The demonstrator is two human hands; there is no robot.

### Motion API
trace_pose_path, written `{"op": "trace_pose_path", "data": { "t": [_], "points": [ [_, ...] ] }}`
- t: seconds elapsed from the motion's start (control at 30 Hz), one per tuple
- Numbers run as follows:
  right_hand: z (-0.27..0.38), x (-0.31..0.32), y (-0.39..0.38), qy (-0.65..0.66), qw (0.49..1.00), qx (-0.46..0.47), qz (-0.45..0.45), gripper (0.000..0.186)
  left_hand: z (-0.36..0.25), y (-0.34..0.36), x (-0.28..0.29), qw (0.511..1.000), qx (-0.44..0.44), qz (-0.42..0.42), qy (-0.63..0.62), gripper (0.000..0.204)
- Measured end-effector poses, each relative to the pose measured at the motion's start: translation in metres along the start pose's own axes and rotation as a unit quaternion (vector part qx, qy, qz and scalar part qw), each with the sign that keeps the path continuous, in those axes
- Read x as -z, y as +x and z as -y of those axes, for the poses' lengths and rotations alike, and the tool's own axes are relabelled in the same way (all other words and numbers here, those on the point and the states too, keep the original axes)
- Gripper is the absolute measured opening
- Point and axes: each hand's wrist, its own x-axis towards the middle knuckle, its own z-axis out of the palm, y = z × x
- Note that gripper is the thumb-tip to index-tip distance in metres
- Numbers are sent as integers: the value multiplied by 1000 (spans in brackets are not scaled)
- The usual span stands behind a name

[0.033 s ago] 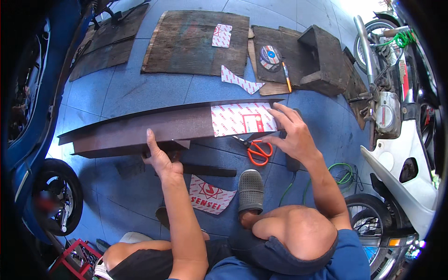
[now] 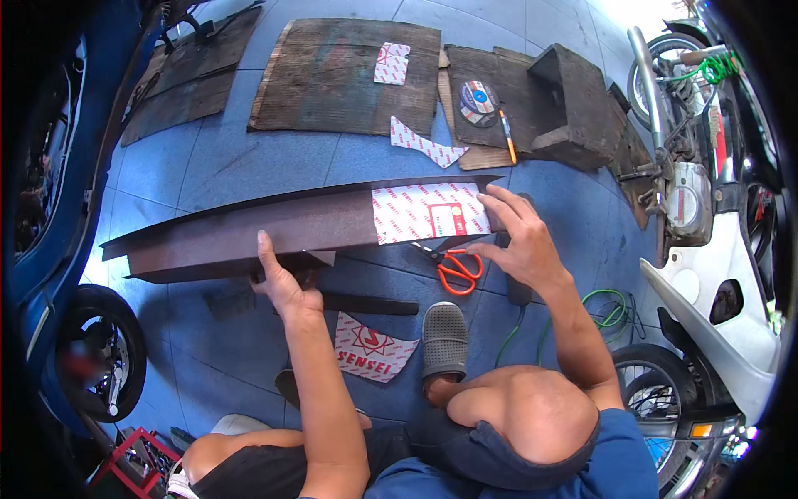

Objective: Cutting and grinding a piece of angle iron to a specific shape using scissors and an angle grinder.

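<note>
A long dark-brown metal channel is held off the floor, running from left to right. My left hand grips its lower side, thumb on the face and fingers hidden underneath. A white piece of card with red print lies flat on the channel's right end. My right hand curls round that end, fingertips at the card's top right corner and thumb by the lower edge. Orange-handled scissors lie below, close to the right thumb, their blades partly hidden by the channel.
Wooden boards lie ahead, bearing a card offcut. Nearby are another offcut, cutting discs, an orange pen and a wooden box. A printed sheet and dark strip lie nearer. Motorbikes flank me.
</note>
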Motion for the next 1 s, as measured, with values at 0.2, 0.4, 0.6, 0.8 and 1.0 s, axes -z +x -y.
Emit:
{"op": "trace_pose_path", "data": {
  "t": [0.2,0.4,0.6,0.8,1.0],
  "points": [
    [-9,-5,-11,-2,1000,1,-16,52,-1,-11,-8,1000,-6,-21,14,113],
    [-14,-7,-8,2,999,26,-41,36,7,6,1,1000,-3,-11,10,98],
    [-13,-8,-7,-25,998,38,-41,36,4,-2,-4,999,-15,-36,20,97],
    [-12,-8,-3,-30,998,46,-37,36,-1,-7,-9,999,-11,-44,9,107],
    [-13,-5,-2,-38,997,46,-41,35,0,-8,-14,1000,-3,-13,1,137]
  ]
}}
